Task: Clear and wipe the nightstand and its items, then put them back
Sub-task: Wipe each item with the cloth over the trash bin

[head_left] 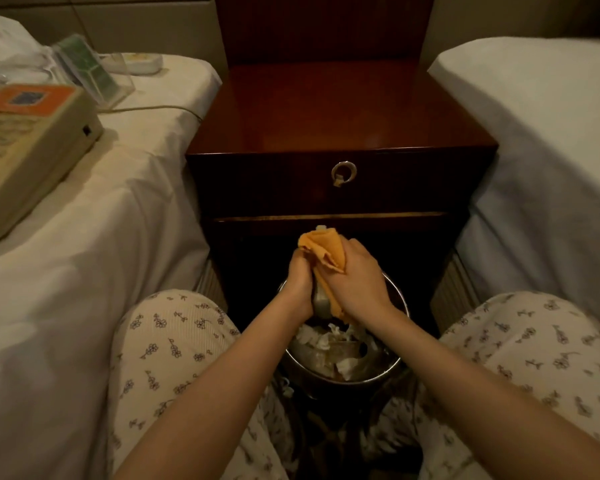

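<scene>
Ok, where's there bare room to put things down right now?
The nightstand top is bare all the way across. The right bed shows open sheet too. Crowded: the left bed holds the phone and a clear stand near its head; the bin on the floor is full.

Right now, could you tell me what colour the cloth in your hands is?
Orange; the cloth shows best in the head view.
</scene>
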`<state>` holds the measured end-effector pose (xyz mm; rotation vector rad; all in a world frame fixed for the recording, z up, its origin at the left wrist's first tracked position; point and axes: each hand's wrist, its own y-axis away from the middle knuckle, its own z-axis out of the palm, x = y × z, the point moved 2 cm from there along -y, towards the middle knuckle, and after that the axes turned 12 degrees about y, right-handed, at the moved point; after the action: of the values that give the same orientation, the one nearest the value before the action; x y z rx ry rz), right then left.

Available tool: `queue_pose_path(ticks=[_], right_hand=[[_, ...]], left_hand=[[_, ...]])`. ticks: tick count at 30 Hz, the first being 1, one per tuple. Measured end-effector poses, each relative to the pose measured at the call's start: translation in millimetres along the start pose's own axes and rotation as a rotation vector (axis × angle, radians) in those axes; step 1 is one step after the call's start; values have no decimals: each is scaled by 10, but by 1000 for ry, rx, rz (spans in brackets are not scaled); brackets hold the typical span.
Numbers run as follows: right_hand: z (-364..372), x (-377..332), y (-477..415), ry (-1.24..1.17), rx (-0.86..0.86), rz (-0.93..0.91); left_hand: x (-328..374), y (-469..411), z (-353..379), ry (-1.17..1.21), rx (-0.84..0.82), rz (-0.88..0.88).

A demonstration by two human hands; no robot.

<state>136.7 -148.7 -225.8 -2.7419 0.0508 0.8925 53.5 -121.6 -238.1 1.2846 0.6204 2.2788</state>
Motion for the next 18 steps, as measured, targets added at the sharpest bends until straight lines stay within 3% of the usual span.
queue_pose_path(ticks=[4, 8, 13, 15, 18], right_hand=[[62, -93, 125, -190, 9, -5], [71, -147, 251, -177, 83, -146], [7, -105, 155, 227, 167, -529], [18, -104, 115, 147, 112, -437], [115, -49, 112, -150, 5, -152]], left_hand=[[24, 61, -48, 130, -31, -5], [76, 105, -84, 189, -48, -52], [22, 109, -136, 268, -107, -61], [61, 92, -121, 270, -43, -34], [53, 72, -95, 287, 58, -58]])
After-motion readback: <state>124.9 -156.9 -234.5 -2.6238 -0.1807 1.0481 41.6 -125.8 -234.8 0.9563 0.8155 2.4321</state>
